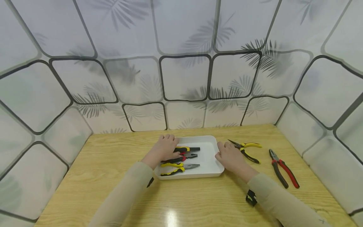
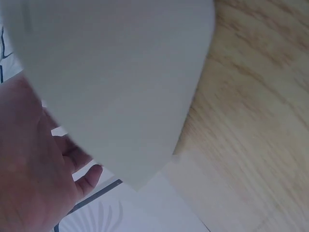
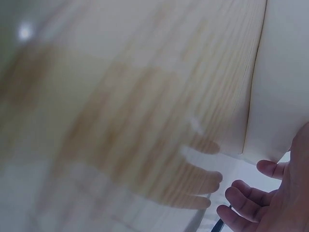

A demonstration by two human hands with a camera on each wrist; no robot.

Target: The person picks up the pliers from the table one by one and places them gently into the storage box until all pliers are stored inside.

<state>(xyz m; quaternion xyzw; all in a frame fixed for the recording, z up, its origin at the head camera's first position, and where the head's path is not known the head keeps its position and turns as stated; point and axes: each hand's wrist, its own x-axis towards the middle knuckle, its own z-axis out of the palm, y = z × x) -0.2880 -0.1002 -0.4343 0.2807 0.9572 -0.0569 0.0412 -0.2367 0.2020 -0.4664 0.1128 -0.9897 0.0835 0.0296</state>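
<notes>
A white tray [image 1: 205, 171] stands on the wooden table between both hands. My left hand [image 1: 165, 148] grips its left end, the thumb reaching inside over some tool handles. At the right end my right hand [image 1: 231, 157] holds the rim with bent fingers. Inside the tray lie yellow-and-black long-nose pliers [image 1: 181, 168], red-and-black pliers [image 1: 187, 156] and a yellow-and-black tool [image 1: 188, 149] whose handle is partly hidden by the left hand. The left wrist view shows the tray's outer wall [image 2: 120, 87] beside the palm; in the right wrist view the fingers [image 3: 248, 200] bend near the tray wall [image 3: 280, 72].
Right of the tray, yellow-and-black long-nose pliers [image 1: 246, 149] lie open near the right hand. Farther right are red-and-black pliers [image 1: 283, 168], handles spread. Patterned white walls [image 1: 184, 78] enclose the wooden table [image 1: 113, 151] at the back and sides.
</notes>
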